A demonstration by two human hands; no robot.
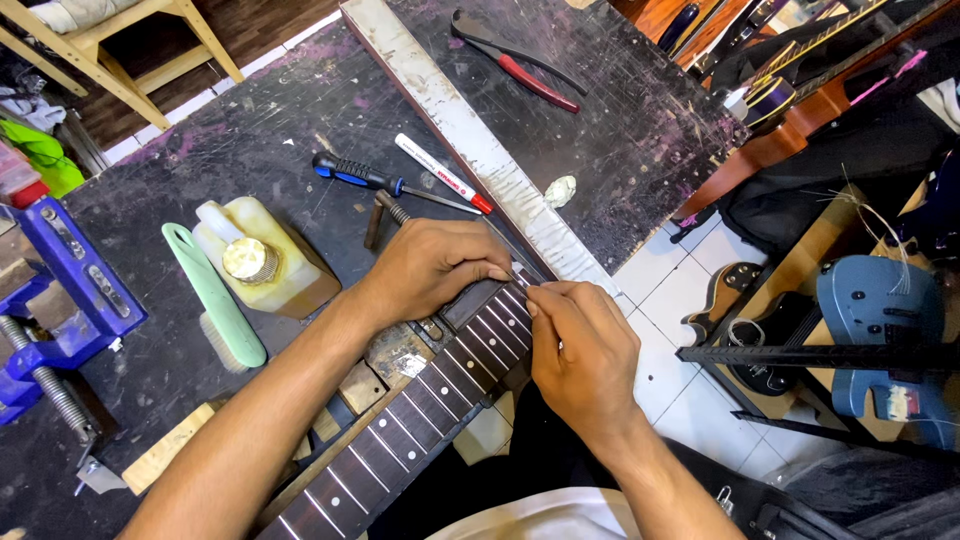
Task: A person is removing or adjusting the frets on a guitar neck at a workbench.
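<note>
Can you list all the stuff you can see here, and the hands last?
Guitar neck: one, dark with pale frets, at the bench's front edge.
Screwdriver: one, blue and black handle, mid bench.
Marker: one, white with red cap, beside the screwdriver.
Pliers: one, red and black handles, far end of bench.
Brush: one, pale green, left of the bottle.
Bottle: one, yellowish plastic, lying on the bench.
Vise: one, blue, left edge.
Straight bar: one, whitish, laid along the bench.
Blue guitar body: one, on the floor, right.
Left hand: on the end of the neck.
Right hand: pinching something tiny at the neck's end.
</note>
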